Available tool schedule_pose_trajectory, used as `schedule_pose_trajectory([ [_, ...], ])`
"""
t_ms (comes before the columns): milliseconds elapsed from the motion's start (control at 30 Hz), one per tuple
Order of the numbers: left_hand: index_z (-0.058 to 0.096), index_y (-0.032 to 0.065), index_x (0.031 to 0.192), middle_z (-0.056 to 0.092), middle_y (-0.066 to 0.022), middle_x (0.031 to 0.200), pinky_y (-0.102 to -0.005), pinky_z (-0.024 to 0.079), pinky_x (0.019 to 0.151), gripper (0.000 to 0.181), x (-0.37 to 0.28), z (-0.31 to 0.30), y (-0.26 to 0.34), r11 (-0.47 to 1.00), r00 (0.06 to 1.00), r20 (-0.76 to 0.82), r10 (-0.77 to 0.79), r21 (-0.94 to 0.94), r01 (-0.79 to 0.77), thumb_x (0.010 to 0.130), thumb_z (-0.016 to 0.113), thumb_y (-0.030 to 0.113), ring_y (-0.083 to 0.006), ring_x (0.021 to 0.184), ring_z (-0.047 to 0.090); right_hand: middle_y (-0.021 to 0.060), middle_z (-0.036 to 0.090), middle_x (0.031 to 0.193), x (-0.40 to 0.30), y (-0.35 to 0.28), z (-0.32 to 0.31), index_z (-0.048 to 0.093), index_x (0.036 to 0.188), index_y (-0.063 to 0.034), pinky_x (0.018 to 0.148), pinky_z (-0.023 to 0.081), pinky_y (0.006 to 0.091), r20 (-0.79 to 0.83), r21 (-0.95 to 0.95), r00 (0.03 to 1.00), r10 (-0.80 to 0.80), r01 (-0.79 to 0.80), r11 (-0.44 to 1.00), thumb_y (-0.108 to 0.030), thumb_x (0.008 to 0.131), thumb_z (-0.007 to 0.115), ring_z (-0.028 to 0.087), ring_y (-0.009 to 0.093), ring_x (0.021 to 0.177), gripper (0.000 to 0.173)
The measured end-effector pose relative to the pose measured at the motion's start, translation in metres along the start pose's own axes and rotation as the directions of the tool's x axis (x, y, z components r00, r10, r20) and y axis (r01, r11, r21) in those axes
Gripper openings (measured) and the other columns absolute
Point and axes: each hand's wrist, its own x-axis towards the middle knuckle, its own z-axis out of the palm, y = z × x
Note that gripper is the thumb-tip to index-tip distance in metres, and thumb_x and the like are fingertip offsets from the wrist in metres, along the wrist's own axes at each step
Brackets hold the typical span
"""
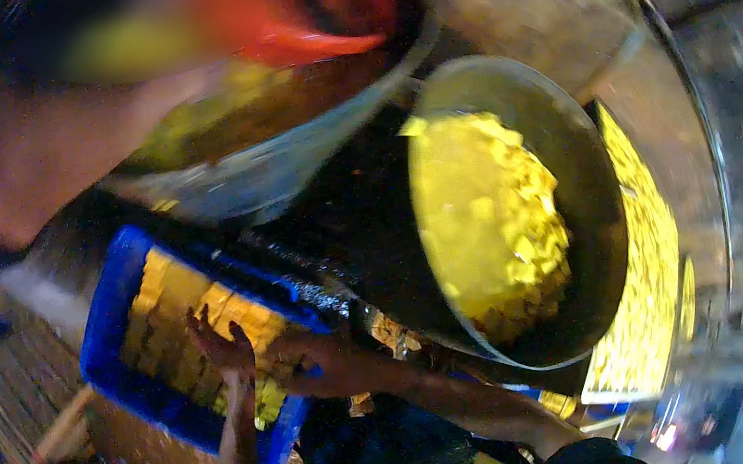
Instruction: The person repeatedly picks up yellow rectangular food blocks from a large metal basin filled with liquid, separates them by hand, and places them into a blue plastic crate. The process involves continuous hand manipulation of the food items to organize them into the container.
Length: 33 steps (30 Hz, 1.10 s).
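Note:
A blue plastic crate point(113, 375) stands before me, holding rows of flat yellow-orange blocks point(169, 286) that look like tofu. Over the blocks is my left hand point(223, 350), its fingers spread and nothing visible in them. My right hand point(327, 366) reaches across the crate's near right side with bent fingers, close to the blocks and my left wrist. Blur hides whether it grips anything. Some yellow-green pieces point(268, 401) lie in the crate's near corner below my hands.
To the right, a large metal pot point(594, 255) holds yellow pieces in cloudy yellow liquid. Beyond it lies a tray of yellow strips point(648, 275). Another person's arm point(60, 150) reaches over a second large vessel point(245, 172) with a red plastic basin point(340, 33) in it.

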Motion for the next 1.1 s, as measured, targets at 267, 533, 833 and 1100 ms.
schedule_pose_trajectory([
  [267,0.05,0.0017,0.096,0.052,-0.016,0.092,-0.0366,0.044,0.079,0.028,-0.012,0.207,0.366,0.819,0.484,0.663,0.571,-0.499,-0.283,0.07,0.056,-0.005,-0.0298,0.086,0.054,0.0092,0.059,0.097,-0.268,-0.012,-0.229,0.057,0.103,-0.0022,0.079,0.046,0.0297,-0.726,-0.047,0.682,0.095,-0.187,0.981,-0.01,0.073,0.066,0.057,0.017,0.086,0.032],
  [533,0.046,0.0083,0.121,0.048,-0.0169,0.121,-0.0377,0.041,0.093,0.042,-0.119,0.3,0.268,0.913,-0.155,0.909,-0.388,0.355,-0.202,0.08,0.053,0.014,-0.03,0.116,0.043,0.0167,0.062,0.085,-0.273,0.248,-0.232,0.062,0.088,-0.0044,0.068,0.05,0.0399,-0.368,-0.744,0.867,0.336,-0.491,0.454,-0.016,0.069,0.06,0.061,0.032,0.08,0.023],
  [833,0.052,0.0032,0.109,0.05,-0.0212,0.112,-0.0422,0.041,0.088,0.033,-0.122,0.356,0.21,0.833,-0.438,0.85,-0.291,0.0,-0.553,0.078,0.051,0.014,-0.034,0.108,0.046,0.0176,0.059,0.096,-0.27,0.202,-0.303,0.06,0.097,-0.0066,0.082,0.043,0.0434,-0.386,-0.805,0.898,-0.213,-0.215,0.553,-0.022,0.074,0.055,0.056,0.034,0.089,0.028],
  [1100,0.056,-0.0014,0.096,0.048,-0.0263,0.114,-0.0459,0.039,0.088,0.03,-0.134,0.446,0.191,0.889,0.121,0.982,0.148,-0.078,-0.451,0.066,0.054,0.004,-0.0414,0.109,0.043,0.0144,0.06,0.078,-0.21,0.194,-0.464,0.057,0.077,-0.0069,0.062,0.047,0.0437,-0.856,-0.423,0.513,0.066,-0.767,0.482,-0.035,0.073,0.062,0.058,0.032,0.073,0.028],
])
